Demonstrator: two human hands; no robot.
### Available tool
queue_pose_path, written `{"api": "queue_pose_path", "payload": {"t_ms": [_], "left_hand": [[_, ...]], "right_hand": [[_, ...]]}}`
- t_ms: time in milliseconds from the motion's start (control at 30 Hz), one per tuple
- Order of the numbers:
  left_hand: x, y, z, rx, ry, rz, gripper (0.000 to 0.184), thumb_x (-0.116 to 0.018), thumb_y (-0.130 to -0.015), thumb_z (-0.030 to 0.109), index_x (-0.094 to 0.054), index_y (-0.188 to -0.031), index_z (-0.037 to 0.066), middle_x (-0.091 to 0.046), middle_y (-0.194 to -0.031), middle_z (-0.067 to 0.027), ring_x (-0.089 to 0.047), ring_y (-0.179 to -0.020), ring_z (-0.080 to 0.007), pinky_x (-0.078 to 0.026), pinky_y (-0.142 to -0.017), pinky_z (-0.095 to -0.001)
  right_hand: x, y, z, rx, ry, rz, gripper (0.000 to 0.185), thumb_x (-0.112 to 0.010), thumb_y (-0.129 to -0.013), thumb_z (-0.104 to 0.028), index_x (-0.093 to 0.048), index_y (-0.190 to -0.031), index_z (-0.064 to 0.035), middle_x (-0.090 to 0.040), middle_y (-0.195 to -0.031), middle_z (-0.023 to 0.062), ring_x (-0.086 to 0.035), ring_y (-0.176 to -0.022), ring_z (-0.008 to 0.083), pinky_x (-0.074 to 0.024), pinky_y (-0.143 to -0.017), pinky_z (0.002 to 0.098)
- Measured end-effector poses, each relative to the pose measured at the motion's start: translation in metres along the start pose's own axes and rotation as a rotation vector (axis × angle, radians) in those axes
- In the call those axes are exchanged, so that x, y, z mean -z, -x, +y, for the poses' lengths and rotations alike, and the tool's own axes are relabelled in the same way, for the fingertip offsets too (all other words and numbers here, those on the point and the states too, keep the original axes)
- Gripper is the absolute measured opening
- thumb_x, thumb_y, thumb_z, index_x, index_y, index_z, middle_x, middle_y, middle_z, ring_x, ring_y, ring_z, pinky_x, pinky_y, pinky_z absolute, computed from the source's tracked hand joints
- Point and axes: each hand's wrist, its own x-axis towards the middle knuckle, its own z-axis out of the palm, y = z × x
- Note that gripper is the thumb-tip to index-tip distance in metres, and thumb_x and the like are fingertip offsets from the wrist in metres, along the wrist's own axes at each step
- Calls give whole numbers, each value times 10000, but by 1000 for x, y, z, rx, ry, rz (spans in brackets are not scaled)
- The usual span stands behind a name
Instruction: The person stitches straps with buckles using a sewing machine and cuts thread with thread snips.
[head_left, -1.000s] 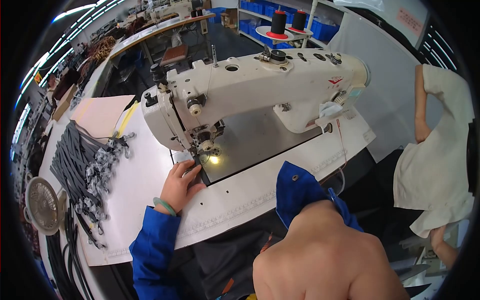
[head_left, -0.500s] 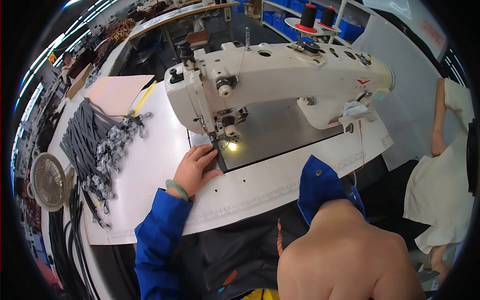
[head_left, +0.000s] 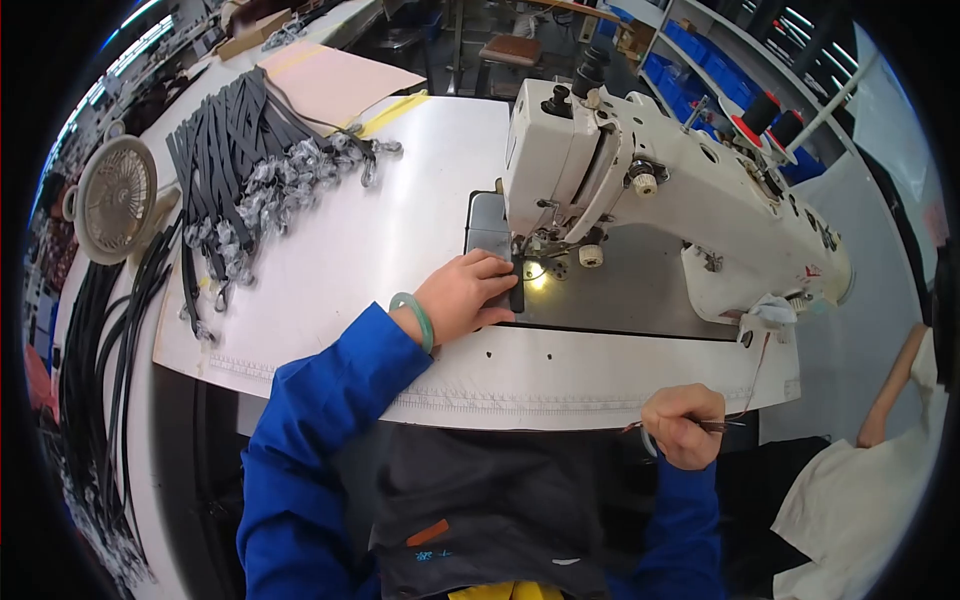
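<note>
Head view: pressing dark strip [head_left: 517, 291] at sewing machine [head_left: 548, 150] with left hand [head_left: 462, 296] spread, clenching 1 slim tool [head_left: 731, 425] in right hand [head_left: 684, 424], hands apart; apparently working midway, not yet releasing strip, showing no readable seam.

Left fingers [head_left: 488, 270] touch a dark strip [head_left: 517, 292]; right fingers [head_left: 684, 436] grip a slim tool [head_left: 725, 426].

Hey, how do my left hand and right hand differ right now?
Your left hand is spread, fingertips at a dark strip, while your right hand is curled around a thin tool. Your left hand lies beside the needle area of the sewing machine; your right hand is by the front edge of the table. Both come out of blue sleeves.
</note>
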Motion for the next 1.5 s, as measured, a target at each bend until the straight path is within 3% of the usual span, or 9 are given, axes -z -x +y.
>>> {"api": "queue_pose_path", "payload": {"t_ms": [133, 333, 767, 867, 900, 1033, 1133, 1367, 1500], "left_hand": [[2, 0, 2, 12, 10, -6, 373, -703, -719, 224, -627, -1009, 2, -586, -1070, -93, -528, -1008, -253, -452, -870, -334], [2, -2, 1, 13, 8, -12, 344, -691, -736, 202, -629, -1008, 1, -591, -1066, -94, -535, -999, -255, -456, -866, -333], [0, -6, -10, 58, 5, -1, 245, -646, -767, 148, -646, -970, 11, -604, -1050, -101, -534, -1000, -265, -451, -863, -342], [-2, -17, -22, 208, -20, 98, 176, -604, -770, 103, -650, -920, 24, -621, -983, -87, -536, -990, -260, -456, -852, -350], [-4, -23, -29, 222, -60, 102, 166, -570, -770, 54, -644, -915, 27, -601, -1044, -94, -532, -993, -276, -457, -853, -362], [-12, -44, -57, 43, -84, 64, 152, -529, -779, 43, -642, -879, 20, -540, -1158, -108, -520, -1001, -316, -407, -915, -370], [-20, -50, -74, -81, -151, -38, 141, -528, -777, 55, -650, -838, 20, -567, -1088, -115, -516, -1012, -315, -384, -931, -373], [-17, -50, -72, 26, 79, -2, 121, -541, -770, 69, -647, -789, 15, -598, -909, -137, -548, -936, -304, -431, -853, -368], [-13, -50, -68, 40, 78, -18, 115, -549, -770, 77, -644, -784, 14, -597, -900, -136, -552, -912, -312, -439, -831, -373]], "right_hand": [[14, 13, 6, -96, 76, 135, 230, -523, -811, -64, -549, -980, 90, -404, -487, 19, -276, -390, 59, -202, -399, 247], [24, 18, 13, -136, 96, 178, 226, -522, -828, -53, -594, -987, 91, -470, -537, 8, -360, -438, 47, -263, -423, 202], [22, 19, 22, -240, 303, 233, 210, -528, -838, -77, -598, -964, 76, -459, -557, -7, -364, -462, 48, -277, -452, 200], [24, 21, 27, -213, 293, 248, 197, -516, -856, -59, -621, -974, 59, -476, -568, -16, -395, -466, 33, -295, -441, 177], [24, 21, 28, -208, 293, 258, 195, -517, -857, -61, -622, -971, 58, -475, -564, -17, -395, -467, 32, -295, -440, 177], [25, 23, 28, -203, 291, 302, 195, -516, -864, -74, -621, -959, 60, -464, -548, -18, -385, -461, 36, -298, -441, 176], [24, 22, 22, -186, 315, 359, 196, -509, -870, -82, -621, -952, 56, -459, -538, -14, -372, -453, 37, -284, -441, 173], [88, 1, -7, 187, 747, 887, 219, -467, -915, -123, -575, -1034, 25, -340, -533, -53, -284, -469, 36, -199, -450, 182], [166, -13, -51, 526, 1081, 1107, 272, -440, -942, -165, -560, -1134, -14, -491, -730, 24, -475, -681, 88, -377, -606, 204]]}}
